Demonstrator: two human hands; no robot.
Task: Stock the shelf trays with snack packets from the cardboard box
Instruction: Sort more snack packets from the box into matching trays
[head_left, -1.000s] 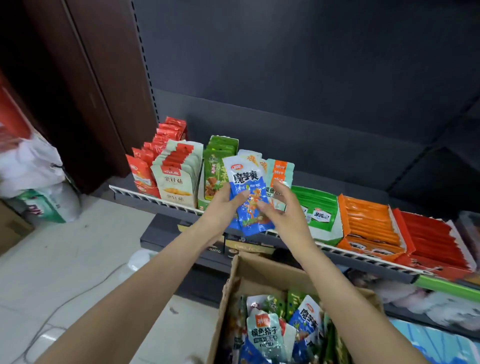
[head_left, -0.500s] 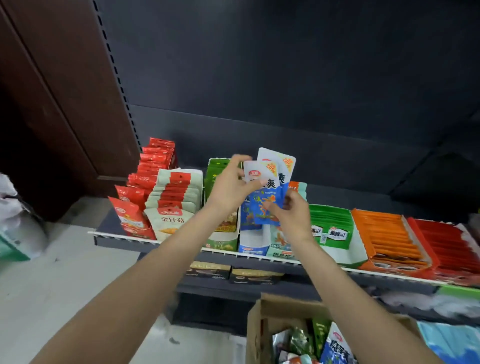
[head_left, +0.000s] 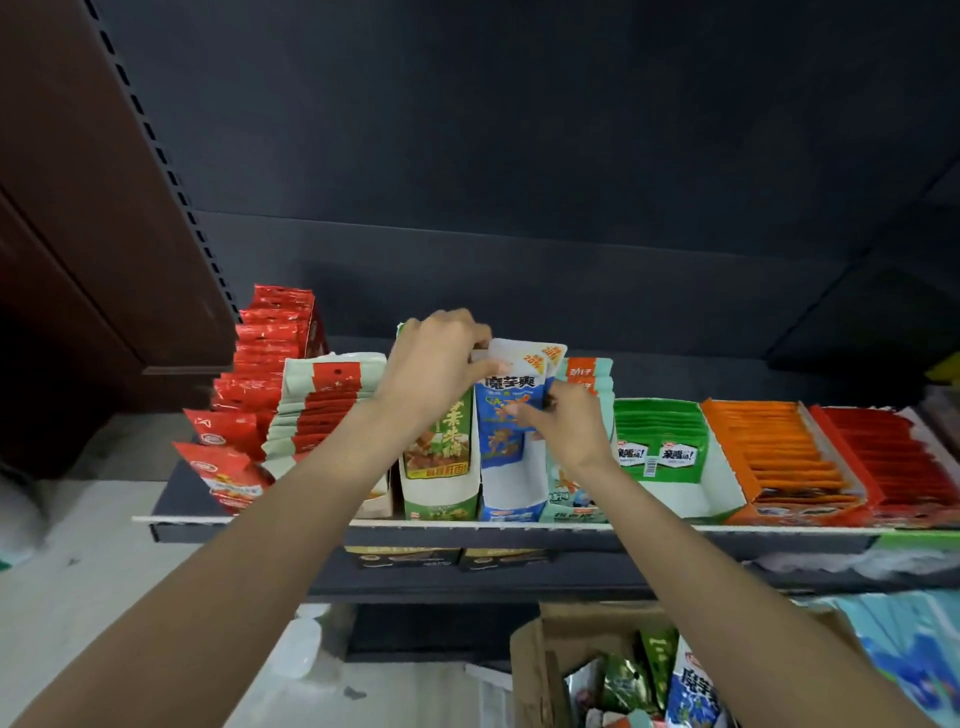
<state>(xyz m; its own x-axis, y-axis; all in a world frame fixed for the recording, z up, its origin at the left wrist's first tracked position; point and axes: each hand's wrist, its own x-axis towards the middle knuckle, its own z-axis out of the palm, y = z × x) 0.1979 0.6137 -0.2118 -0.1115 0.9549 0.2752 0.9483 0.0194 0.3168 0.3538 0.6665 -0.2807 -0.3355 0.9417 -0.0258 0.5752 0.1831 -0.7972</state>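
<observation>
Head view. Step in hand, as I judge it: seating blue packets into the blue tray on the shelf. Left hand up top, fingers curled over the white upper edge of the packets, grip clamped there. Right hand lower, fingertips pinching the packets' right side at mid-height. The packets stand upright, lower ends already down behind the tray's white front wall, tops well proud of it. More than one packet seems held; exact count can't be told.

Next move, my guess: press the packets down and back until they sit level, then let go and reach for the box below, which shows more packets, one blue among them. Care needed not to crumple the tops or knock the neighbours.

Packets: flat foil pouches, blue body with white top band, an orange corner flash, bold dark lettering. Look thin and floppy; likely to lean unless packed tight.

Neighbours on the shelf: green tray touching the blue one on its left, a teal tray on its right behind the right wrist. Further left, red packets and pale packets with red tops. Further right, a green-packet tray, orange tray, red tray.
</observation>
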